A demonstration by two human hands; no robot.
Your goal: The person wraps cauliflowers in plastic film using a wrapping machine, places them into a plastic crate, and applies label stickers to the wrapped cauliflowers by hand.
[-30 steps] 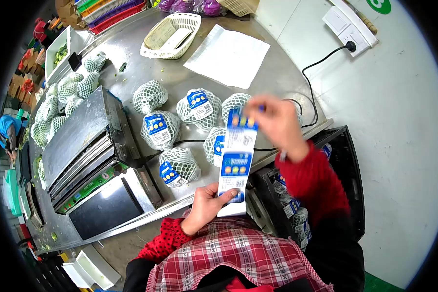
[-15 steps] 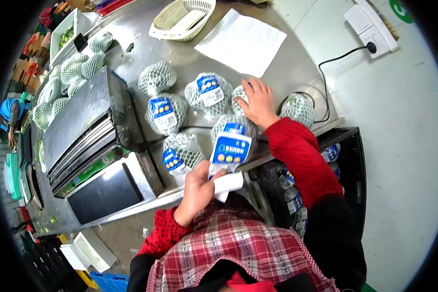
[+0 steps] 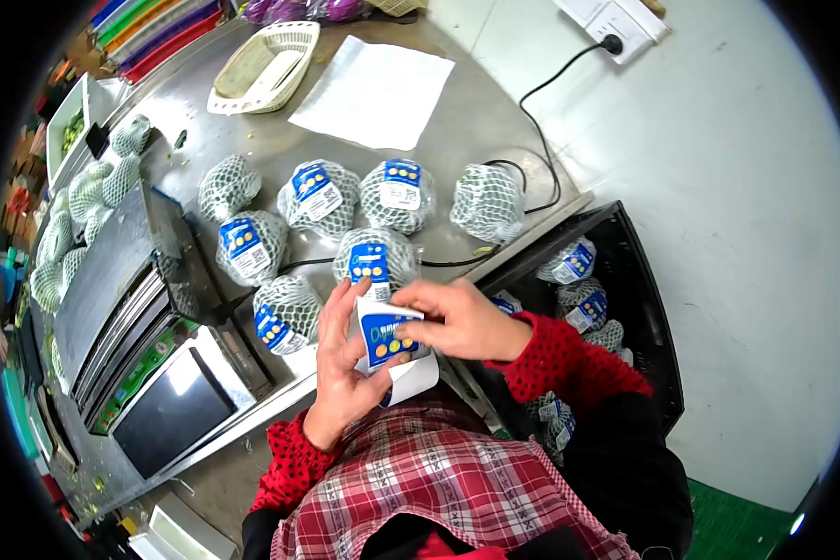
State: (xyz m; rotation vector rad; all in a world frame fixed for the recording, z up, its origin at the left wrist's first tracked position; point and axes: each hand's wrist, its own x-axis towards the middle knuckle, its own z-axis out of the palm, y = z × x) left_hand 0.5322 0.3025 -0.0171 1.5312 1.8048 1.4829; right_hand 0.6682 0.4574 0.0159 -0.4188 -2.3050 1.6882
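In front of my chest, my left hand [image 3: 343, 378] is closed on a strip of blue-and-white labels [image 3: 385, 338], whose white backing curls over below. The fingers of my right hand [image 3: 465, 320] pinch the upper right edge of the label. Just beyond them lies a foam-net-wrapped package [image 3: 397, 254] with a blue label. Labelled net packages [image 3: 338, 222] [image 3: 418, 213] sit behind it, and others [image 3: 269, 233] [image 3: 294, 297] lie to the left. Two net packages, one at the back left [image 3: 224, 191] and one at the right [image 3: 488, 207], show no label.
A black crate [image 3: 658, 373] holding labelled packages stands below the table's right edge. On the left is a machine with a dark screen [image 3: 173, 411], with more netted produce [image 3: 89, 191] behind. A white sheet [image 3: 373, 93] and a cream basket [image 3: 301, 37] lie farther back, near a black cable [image 3: 555, 154].
My right hand has left the package at the right and come back to the label strip in my left hand. That package now shows a blue label. The view has shifted.
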